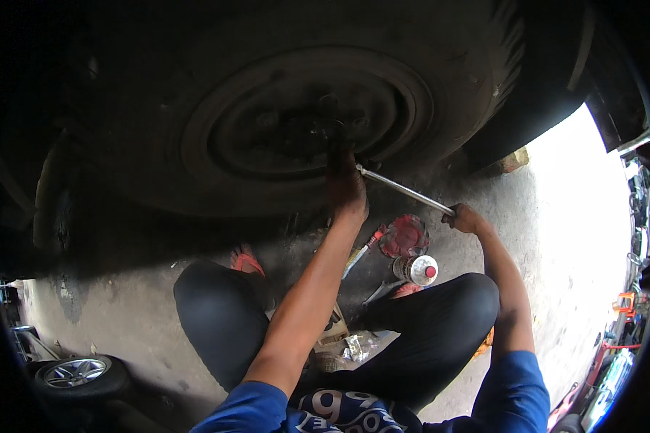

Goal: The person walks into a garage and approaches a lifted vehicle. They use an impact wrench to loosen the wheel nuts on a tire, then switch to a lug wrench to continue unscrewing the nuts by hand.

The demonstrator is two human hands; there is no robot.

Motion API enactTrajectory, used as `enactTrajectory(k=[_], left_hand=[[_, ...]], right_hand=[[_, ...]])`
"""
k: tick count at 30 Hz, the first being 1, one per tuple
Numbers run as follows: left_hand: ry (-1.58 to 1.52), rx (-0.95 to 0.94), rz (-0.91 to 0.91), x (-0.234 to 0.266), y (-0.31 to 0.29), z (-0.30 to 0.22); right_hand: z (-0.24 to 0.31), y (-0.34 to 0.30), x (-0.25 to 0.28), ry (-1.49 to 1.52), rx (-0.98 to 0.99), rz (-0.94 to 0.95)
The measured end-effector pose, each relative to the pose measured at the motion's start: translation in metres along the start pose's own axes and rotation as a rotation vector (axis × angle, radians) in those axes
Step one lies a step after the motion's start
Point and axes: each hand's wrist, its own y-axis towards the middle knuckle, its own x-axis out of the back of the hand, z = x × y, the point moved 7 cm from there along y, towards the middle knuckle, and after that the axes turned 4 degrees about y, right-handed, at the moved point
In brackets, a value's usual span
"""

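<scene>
A large wheel (195,137) with a dark tire stands in shadow before me. My right hand (468,219) is closed around the near end of a long silver wrench handle (408,191). The handle slants up and left to the wheel's lower edge, where my left hand (348,189) is beside its far end. That hand reaches toward the wheel's hub (314,130); its fingers are lost in the dark, so their grip does not show. Whatever joins the wrench to the wheel is also hidden.
Between my feet stand a white bottle with a red cap (419,270) and a red dish (404,236). Near them lie a red-handled tool (365,249) and an open carton (334,328). A loose wheel (76,373) lies at lower left; a block (514,160) sits at right.
</scene>
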Motion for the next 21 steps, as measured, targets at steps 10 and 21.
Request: enactTrajectory(k=[10, 21], left_hand=[[-0.101, 0.236, 0.051, -0.003, -0.008, 0.011], [-0.479, 0.191, 0.238, -0.015, 0.009, 0.01]], right_hand=[[0.151, -0.289, 0.223, -0.234, 0.231, -0.668], [0.403, -0.449, 0.251, -0.94, 0.76, -1.031]])
